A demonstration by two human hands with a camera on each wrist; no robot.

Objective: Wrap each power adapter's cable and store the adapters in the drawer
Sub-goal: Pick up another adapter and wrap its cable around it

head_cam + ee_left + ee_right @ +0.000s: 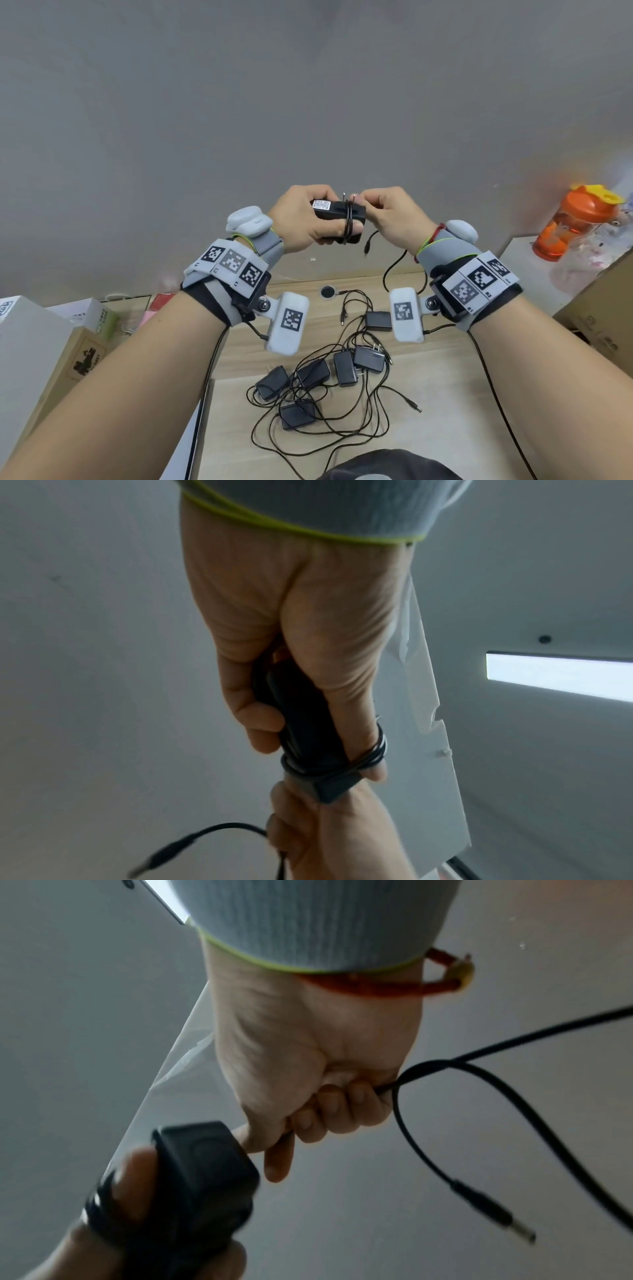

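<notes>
My left hand [308, 219] grips a black power adapter [334, 214] held up in front of the grey wall, thumb lying along its side. Its black cable [348, 222] is looped a few times around the body and over my thumb [363, 739]. My right hand [390, 216] pinches the same cable [428, 1069] close to the adapter [202, 1185]. The free end with its barrel plug [493, 1213] dangles below my right hand [329, 1107]. Several more black adapters [310, 373] lie in tangled cables on the wooden table [445, 377]. No drawer is in view.
Cardboard and white boxes [68, 346] crowd the left side of the table. A brown carton [603, 308] stands at the right, with an orange bottle [572, 222] behind it. A small round black disc [328, 292] lies near the table's back edge.
</notes>
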